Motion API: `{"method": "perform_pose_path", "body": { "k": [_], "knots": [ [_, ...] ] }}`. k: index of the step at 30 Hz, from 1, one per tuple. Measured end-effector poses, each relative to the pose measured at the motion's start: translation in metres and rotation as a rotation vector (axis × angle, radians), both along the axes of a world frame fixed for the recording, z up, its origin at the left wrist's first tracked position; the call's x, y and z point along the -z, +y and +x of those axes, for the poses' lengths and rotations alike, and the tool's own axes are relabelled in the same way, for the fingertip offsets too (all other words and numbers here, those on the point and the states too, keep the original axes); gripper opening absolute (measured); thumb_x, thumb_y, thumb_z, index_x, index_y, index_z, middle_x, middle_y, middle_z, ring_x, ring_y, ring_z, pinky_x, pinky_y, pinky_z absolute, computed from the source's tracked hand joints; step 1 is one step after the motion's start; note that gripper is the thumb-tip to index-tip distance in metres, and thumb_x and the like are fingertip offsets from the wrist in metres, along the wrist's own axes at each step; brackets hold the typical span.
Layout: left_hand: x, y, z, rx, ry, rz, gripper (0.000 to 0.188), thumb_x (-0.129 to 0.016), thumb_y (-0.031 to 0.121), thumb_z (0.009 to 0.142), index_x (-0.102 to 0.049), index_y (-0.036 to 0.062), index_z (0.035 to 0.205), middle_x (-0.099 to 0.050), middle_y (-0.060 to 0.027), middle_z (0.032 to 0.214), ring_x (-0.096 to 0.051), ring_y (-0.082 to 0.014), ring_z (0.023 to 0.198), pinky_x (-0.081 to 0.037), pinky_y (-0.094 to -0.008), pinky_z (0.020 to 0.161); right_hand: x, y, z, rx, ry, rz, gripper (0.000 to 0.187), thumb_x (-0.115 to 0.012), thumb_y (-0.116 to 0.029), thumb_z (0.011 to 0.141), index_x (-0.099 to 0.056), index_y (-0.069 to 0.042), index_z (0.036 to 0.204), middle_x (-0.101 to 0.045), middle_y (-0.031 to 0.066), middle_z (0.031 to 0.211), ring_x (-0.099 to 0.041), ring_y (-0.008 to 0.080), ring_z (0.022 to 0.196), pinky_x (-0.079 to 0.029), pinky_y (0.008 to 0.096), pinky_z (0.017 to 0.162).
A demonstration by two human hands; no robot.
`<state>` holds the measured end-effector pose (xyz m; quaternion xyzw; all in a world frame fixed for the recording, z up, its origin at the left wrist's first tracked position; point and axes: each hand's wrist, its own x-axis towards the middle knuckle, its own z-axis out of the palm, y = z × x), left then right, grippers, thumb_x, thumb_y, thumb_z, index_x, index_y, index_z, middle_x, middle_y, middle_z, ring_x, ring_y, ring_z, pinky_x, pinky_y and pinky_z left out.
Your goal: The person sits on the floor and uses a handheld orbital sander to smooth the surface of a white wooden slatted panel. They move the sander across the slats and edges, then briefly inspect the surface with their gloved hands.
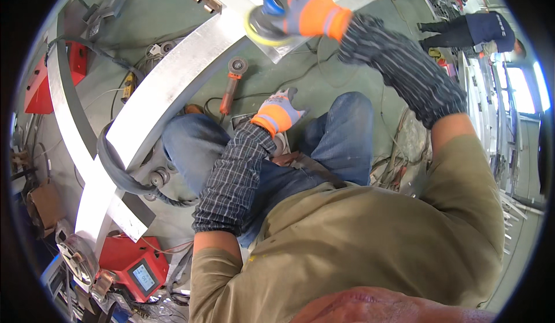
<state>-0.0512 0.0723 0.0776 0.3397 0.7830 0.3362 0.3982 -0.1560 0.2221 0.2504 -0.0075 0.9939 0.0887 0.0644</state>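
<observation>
In my right hand (309, 12), gloved in grey and orange, is a palm sander with a blue and black top and a yellow-edged round pad (267, 34). The fingers are closed over its top. Its pad rests at the corner of a bright, curved metal frame (173, 71). My left hand (279, 112), in a matching glove, hovers above my lap with the fingers apart and nothing in it. Beyond that hand, to its left, an orange angle grinder (232, 86) lies on the floor, disc end away from me.
A red machine with a screen (132, 268) stands at the lower left, another red box (72, 63) at the upper left. A thick dark hose (118, 172) loops over the frame. Cables cross the green floor. Another person (485, 34) is at the far right, near metal stock.
</observation>
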Motion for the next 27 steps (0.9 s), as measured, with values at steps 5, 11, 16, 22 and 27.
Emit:
{"method": "perform_pose_path", "body": {
  "k": [5, 11, 16, 22, 27],
  "knots": [
    [0.000, 0.001, 0.012, 0.061, 0.039, 0.061, 0.082, -0.069, 0.055, 0.086, -0.048, 0.0074, 0.149, -0.052, -0.0206, 0.150, -0.050, -0.0359, 0.139, -0.040, -0.0410, 0.116, 0.014, 0.004, 0.019, -0.099, 0.068, -0.074, 0.066, -0.066, -0.059, 0.085, -0.061, -0.015, 0.133, -0.065, 0.0188, 0.123, -0.067, 0.0363, 0.109, -0.053, 0.0452, 0.095],
    [-0.008, 0.008, -0.001, 0.074, -0.044, 0.019, 0.080, -0.069, 0.055, 0.087, -0.049, 0.0089, 0.149, -0.051, -0.0205, 0.152, -0.048, -0.0357, 0.141, -0.039, -0.0419, 0.117, 0.004, 0.017, -0.062, 0.109, -0.137, -0.100, 0.068, -0.062, -0.058, 0.085, -0.062, -0.003, 0.125, -0.068, 0.0196, 0.119, -0.068, 0.0351, 0.109, -0.053, 0.0418, 0.095],
    [-0.002, 0.001, 0.005, 0.021, 0.017, 0.050, 0.081, -0.067, 0.057, 0.087, -0.048, 0.0094, 0.150, -0.052, -0.0197, 0.151, -0.049, -0.0361, 0.140, -0.040, -0.0425, 0.116, -0.008, -0.016, 0.039, -0.089, -0.141, -0.125, 0.076, -0.056, -0.062, 0.087, -0.053, -0.008, 0.141, -0.062, 0.0172, 0.130, -0.065, 0.0331, 0.117, -0.051, 0.0427, 0.100],
    [0.011, 0.015, 0.006, 0.053, 0.002, 0.046, 0.081, -0.066, 0.060, 0.086, -0.052, 0.0070, 0.146, -0.056, -0.0203, 0.146, -0.055, -0.0369, 0.134, -0.043, -0.0444, 0.113, 0.007, -0.018, -0.044, 0.004, -0.032, -0.049, 0.070, -0.060, -0.058, 0.087, -0.058, -0.002, 0.128, -0.069, 0.0202, 0.113, -0.069, 0.0364, 0.102, -0.054, 0.0432, 0.091],
    [0.012, 0.015, 0.005, 0.046, 0.025, 0.011, 0.079, -0.066, 0.059, 0.087, -0.053, 0.0070, 0.145, -0.056, -0.0204, 0.147, -0.055, -0.0366, 0.134, -0.044, -0.0435, 0.112, 0.012, -0.020, 0.017, -0.098, 0.063, -0.083, 0.068, -0.060, -0.062, 0.086, -0.062, -0.010, 0.130, -0.067, 0.0206, 0.118, -0.068, 0.0372, 0.104, -0.054, 0.0442, 0.092]
  ]
}}
